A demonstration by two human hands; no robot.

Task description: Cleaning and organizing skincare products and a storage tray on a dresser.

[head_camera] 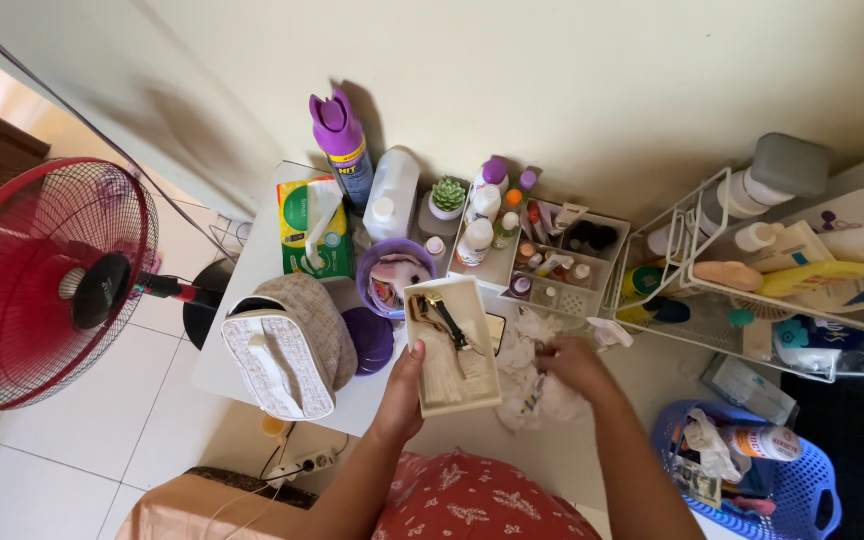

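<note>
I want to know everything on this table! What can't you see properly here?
- Head view: the right hand's fingers, buried in the crumpled white plastic.
- What lies under the dark tool in the cream tray held by the left hand: too small.
- Blue basket: cut by the frame's bottom edge.

1. This is a room in a home, probably a bedroom or dressing corner, though the downward view shows little of the room itself.
2. A small white table (242,300) against a plain cream wall is crowded with personal care goods: lotion bottles, a compartmented cosmetics organiser (552,265), a tiny potted succulent (447,195).
3. Household items stand among them: a purple-capped spray can (342,145), a tissue pack (312,230).
4. A red standing fan (37,285) sits on the white tiled floor.
5. A white wire rack (692,250) of toiletries and a blue plastic basket (802,480) stand nearby, and a power strip (314,462) lies on the floor.
</note>
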